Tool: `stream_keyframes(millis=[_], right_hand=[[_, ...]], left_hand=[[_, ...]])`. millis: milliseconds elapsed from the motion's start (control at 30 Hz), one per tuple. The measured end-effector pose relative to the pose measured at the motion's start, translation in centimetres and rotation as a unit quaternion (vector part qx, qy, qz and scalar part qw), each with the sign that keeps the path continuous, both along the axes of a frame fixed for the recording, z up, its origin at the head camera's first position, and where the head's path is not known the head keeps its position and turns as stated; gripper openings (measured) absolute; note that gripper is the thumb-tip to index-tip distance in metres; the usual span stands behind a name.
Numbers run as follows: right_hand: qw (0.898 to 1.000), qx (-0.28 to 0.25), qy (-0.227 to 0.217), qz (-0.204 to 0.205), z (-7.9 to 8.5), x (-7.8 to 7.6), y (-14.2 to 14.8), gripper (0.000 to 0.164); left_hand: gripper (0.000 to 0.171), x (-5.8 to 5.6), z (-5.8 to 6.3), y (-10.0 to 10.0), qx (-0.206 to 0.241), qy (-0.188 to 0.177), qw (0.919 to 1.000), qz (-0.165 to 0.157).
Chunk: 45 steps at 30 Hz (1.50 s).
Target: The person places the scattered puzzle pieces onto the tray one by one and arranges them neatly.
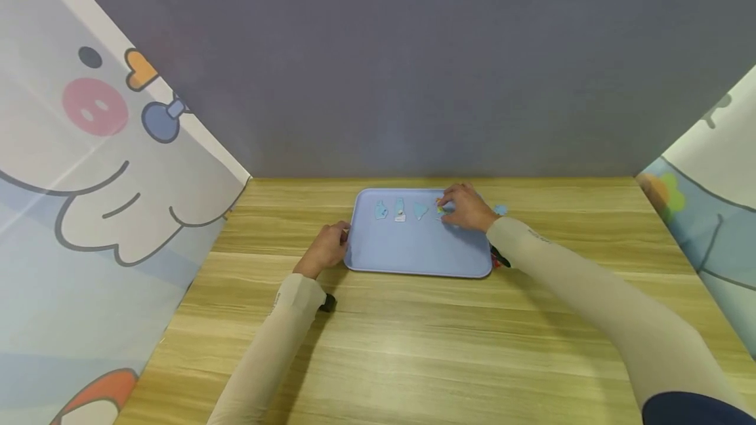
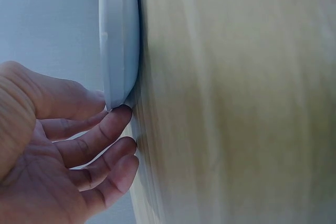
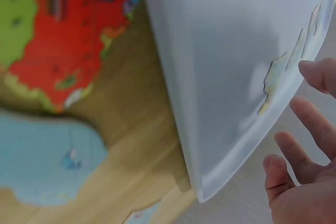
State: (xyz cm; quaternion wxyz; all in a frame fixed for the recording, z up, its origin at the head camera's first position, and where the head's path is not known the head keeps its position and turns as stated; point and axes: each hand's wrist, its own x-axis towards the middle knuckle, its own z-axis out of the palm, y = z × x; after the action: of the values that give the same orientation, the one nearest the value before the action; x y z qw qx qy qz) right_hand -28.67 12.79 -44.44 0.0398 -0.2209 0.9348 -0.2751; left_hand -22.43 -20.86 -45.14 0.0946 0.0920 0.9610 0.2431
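A light blue tray (image 1: 419, 248) lies on the table. My left hand (image 1: 329, 246) pinches its left rim, thumb on one side and fingertips on the other, as the left wrist view shows. Near the far edge of the tray, several small flat pieces lie in a row, among them a light blue piece (image 1: 420, 210). My right hand (image 1: 468, 208) hovers at the right end of this row, beside a small multicoloured piece (image 1: 440, 206). In the right wrist view its fingers are spread apart, off the flat piece (image 3: 273, 80) lying in the tray.
Right of the tray, a large flat red-and-green printed piece (image 3: 73, 40) and a light blue piece (image 3: 47, 156) lie on the wooden table (image 1: 378, 346). A grey panel (image 1: 413, 64) stands behind, with cartoon-printed walls (image 1: 59, 215) at the sides.
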Motion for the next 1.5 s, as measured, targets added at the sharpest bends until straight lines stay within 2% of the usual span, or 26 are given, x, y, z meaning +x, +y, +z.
stream_keyframes(millis=[200, 533, 767, 1100, 1300, 1500], right_hand=[[1.000, -0.006, 0.014, -0.006, 0.7, 0.3, 1.2, 0.034], [0.998, 0.007, 0.067, 0.006, 0.8, 0.6, 3.9, 0.032], [0.998, -0.019, 0.052, -0.003, 0.7, 1.8, 5.5, 0.032], [0.997, -0.033, 0.072, -0.018, 0.3, 3.3, 7.9, 0.030], [0.996, -0.041, 0.078, -0.024, -0.5, 3.2, 9.4, 0.028], [0.996, -0.019, 0.066, -0.051, -1.6, 2.5, 10.8, 0.026]], left_hand=[[0.038, 0.0, -0.2, -0.1, -0.001, 0.000, 1.0000, 0.000], [0.039, 0.0, -0.3, -0.2, 0.000, 0.006, 1.0000, -0.006], [0.039, 0.1, -0.1, -0.1, -0.008, -0.001, 1.0000, 0.000], [0.039, 0.1, 0.0, -0.1, -0.008, -0.005, 1.0000, 0.003], [0.039, 0.1, 0.0, -0.2, -0.007, -0.001, 1.0000, 0.002], [0.038, 0.1, -0.1, -0.2, -0.005, 0.005, 1.0000, -0.003]])
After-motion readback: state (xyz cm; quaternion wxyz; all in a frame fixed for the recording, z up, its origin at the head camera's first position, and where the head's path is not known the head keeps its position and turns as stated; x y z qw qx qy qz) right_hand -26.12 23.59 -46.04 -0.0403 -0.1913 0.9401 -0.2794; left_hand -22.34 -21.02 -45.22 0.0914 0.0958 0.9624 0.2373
